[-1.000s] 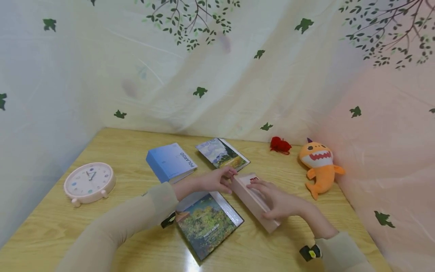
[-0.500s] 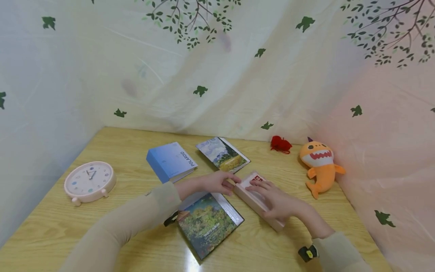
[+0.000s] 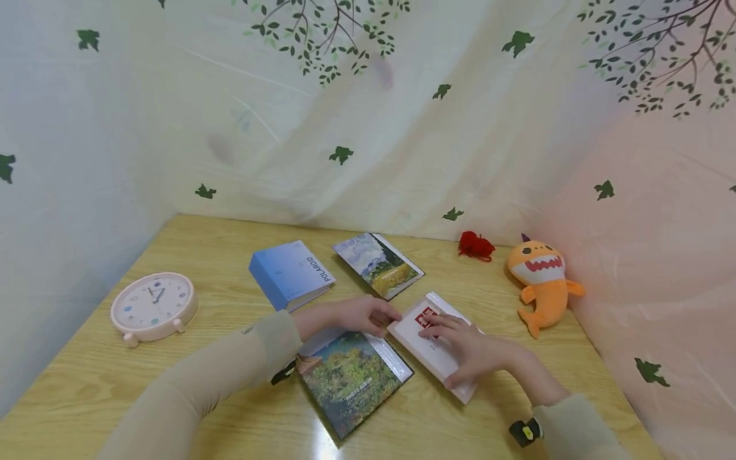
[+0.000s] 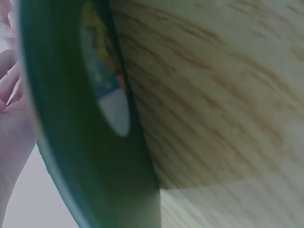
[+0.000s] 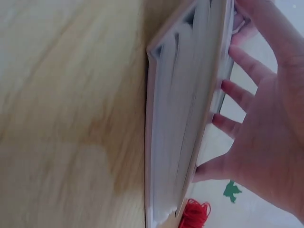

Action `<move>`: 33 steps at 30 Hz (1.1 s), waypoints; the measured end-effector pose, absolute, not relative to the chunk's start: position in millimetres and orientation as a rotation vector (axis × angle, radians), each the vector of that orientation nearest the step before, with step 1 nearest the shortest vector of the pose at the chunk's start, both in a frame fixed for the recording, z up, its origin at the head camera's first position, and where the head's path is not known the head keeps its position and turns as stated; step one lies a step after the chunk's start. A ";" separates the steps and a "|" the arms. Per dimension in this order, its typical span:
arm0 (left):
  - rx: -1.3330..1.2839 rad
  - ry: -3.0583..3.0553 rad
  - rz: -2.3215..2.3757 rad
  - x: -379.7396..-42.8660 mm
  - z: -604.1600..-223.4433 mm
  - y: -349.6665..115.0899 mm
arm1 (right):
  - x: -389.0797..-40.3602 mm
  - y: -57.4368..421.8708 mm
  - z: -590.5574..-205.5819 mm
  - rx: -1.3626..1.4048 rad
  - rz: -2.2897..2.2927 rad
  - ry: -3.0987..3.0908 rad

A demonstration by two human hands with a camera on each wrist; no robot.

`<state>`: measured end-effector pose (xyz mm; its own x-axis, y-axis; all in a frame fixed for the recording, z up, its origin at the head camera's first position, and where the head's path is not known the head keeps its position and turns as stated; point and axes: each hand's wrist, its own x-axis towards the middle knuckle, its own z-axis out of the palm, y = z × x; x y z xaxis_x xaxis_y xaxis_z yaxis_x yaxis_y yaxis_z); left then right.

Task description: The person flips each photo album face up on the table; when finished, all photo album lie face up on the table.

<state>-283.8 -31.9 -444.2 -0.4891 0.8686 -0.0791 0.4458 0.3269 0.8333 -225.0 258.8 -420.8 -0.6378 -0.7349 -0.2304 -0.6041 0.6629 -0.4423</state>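
A pale pink photo album [image 3: 418,345] with a red label lies on the wooden table, tilted at an angle. My right hand [image 3: 474,348] is spread over its cover; in the right wrist view the fingertips touch the cover and the page edges [image 5: 175,118] face the camera. At the album's left far edge, my left hand [image 3: 359,315] has loosely bent fingers, the fingertips right at the edge. Beneath the left wrist lies a photo album with a garden painting [image 3: 353,386]. The left wrist view shows the left hand [image 4: 12,109] only partly, behind a blurred dark green band.
A blue Polaroid album [image 3: 293,275] and a landscape-painting album [image 3: 379,265] lie farther back. A pink clock [image 3: 154,306] sits at the left. Red yarn [image 3: 475,246] and an orange shark plush [image 3: 543,287] are at the back right, before the curtain [image 3: 322,147].
The pink album, earlier showing its spine and standing more on edge, has tipped down so its cover faces up. Both hands stay close to it, the left shifting slightly toward me.
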 end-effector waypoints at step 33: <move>1.146 2.304 0.947 -282.6 -416.1 -47.1 | -247.4 248.7 -402.8 -0.869 -0.437 2.649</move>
<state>-282.6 -47.1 -416.1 -0.5860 0.8088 -0.0492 0.5403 0.4353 0.7201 -247.4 248.7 -402.8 -0.7645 -0.6121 -0.2022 -0.5147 0.7684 -0.3803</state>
